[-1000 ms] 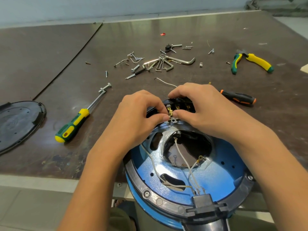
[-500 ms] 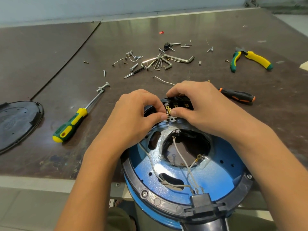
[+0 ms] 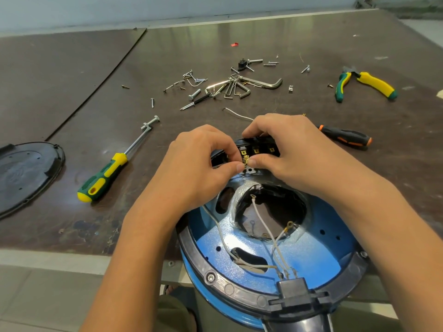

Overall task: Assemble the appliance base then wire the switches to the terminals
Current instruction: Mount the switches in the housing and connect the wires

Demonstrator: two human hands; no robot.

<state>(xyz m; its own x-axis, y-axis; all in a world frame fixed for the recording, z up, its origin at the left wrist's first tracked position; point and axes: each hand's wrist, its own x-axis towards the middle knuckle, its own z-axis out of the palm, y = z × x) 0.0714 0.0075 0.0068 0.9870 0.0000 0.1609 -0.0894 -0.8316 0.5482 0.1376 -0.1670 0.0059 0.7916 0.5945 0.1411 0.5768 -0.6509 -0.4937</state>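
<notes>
Mid-frame, our left hand (image 3: 191, 168) pinches a small brass terminal (image 3: 246, 161); our right hand (image 3: 290, 152) grips the black plastic switch block (image 3: 262, 143).

Showed glossy blue paint with a fine metallic speckle on the appliance base (image 3: 251, 240), edged by a smooth black plastic rim (image 3: 230, 289). Wore dull white insulation on the wires (image 3: 260, 218), bright brass on the connector (image 3: 246, 160) and shiny black plastic on the switch block (image 3: 259, 142). Gleamed as polished steel in the hex keys (image 3: 263, 81); looked matt and rubbery on the screwdriver handle (image 3: 103, 178) and pliers (image 3: 374, 83) grips. Reflected light off the smooth, scuffed brown table (image 3: 167, 49). Looked matt in the black plastic cover (image 3: 24, 173).
</notes>
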